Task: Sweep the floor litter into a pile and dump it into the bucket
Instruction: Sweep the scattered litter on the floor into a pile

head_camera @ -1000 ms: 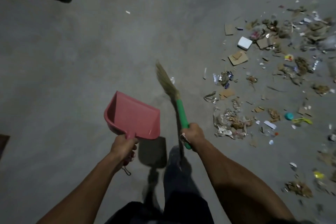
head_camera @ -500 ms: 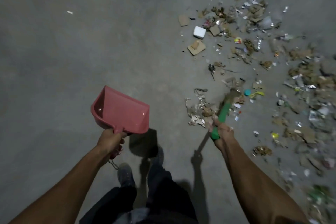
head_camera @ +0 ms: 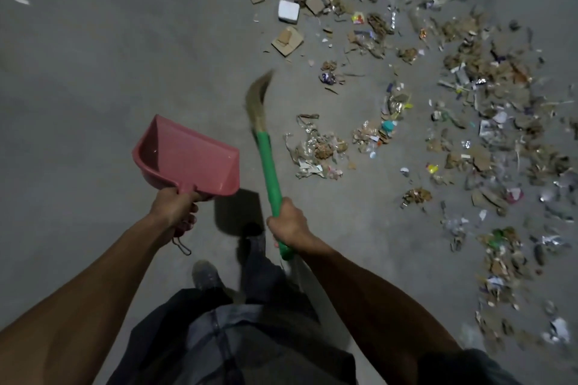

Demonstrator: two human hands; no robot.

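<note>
Right hand (head_camera: 289,222) is wrapped tight round the green handle of the grass broom (head_camera: 266,147), bristle end up off the floor & blurred, to the left of the nearest litter clump (head_camera: 316,150). Looks like a wind-up for a stroke into that clump, prob. to push it rightward toward the thicker mess.

Left hand (head_camera: 175,206) has its fingers curled round the stub handle of the pink dustpan (head_camera: 187,159), held in the air just left of the broom, mouth tipped away. Pan's empty as far as I can see; I'd say it's just parked in the spare hand till there's a pile to scoop.

Litter (head_camera: 469,97): spread wide, right of the broom & beyond it, no single pile yet. Task looks early.

Counts: 1 broom, 1 dustpan, 2 hands, both busy. 1 white foam block (head_camera: 288,11) and 1 folded cardboard piece (head_camera: 287,40) beyond the broom tip. 1 teal cap (head_camera: 388,125) right of the clump. Scraps: too many to count.

Bucket: not in view.
</note>
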